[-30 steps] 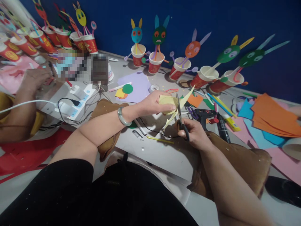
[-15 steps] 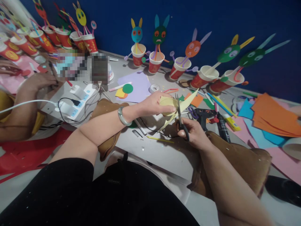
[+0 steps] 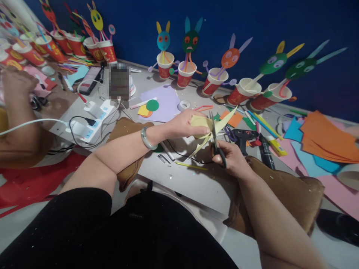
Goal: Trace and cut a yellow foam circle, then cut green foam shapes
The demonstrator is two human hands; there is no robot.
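Note:
My left hand [image 3: 188, 125] pinches a piece of pale yellow paper [image 3: 199, 122] above the middle of the table. My right hand [image 3: 231, 158] is closed round the black handles of a pair of scissors [image 3: 215, 140], whose blades point up and away at the paper's right side. A partly cut yellow strip [image 3: 226, 120] sticks out to the right of the blades, and thin offcuts hang below. On the table under my hands lie a yellow stick [image 3: 192, 166] and a small dark clip-like piece [image 3: 163, 159]. A black glue gun [image 3: 243, 139] lies just beyond my right hand.
Red paper cups [image 3: 187, 76] with rabbit-like paper figures line the blue wall. A power strip [image 3: 98, 121] with cables is at left, near a co-worker's arm [image 3: 22, 127]. Orange paper [image 3: 327, 136] is stacked at right. Brown cushions [image 3: 286, 190] hang over the table's front edge.
My hands, the paper and the scissors have hardly moved. At left, the co-worker's hand has drawn back to the left, and black-handled scissors now show beside it.

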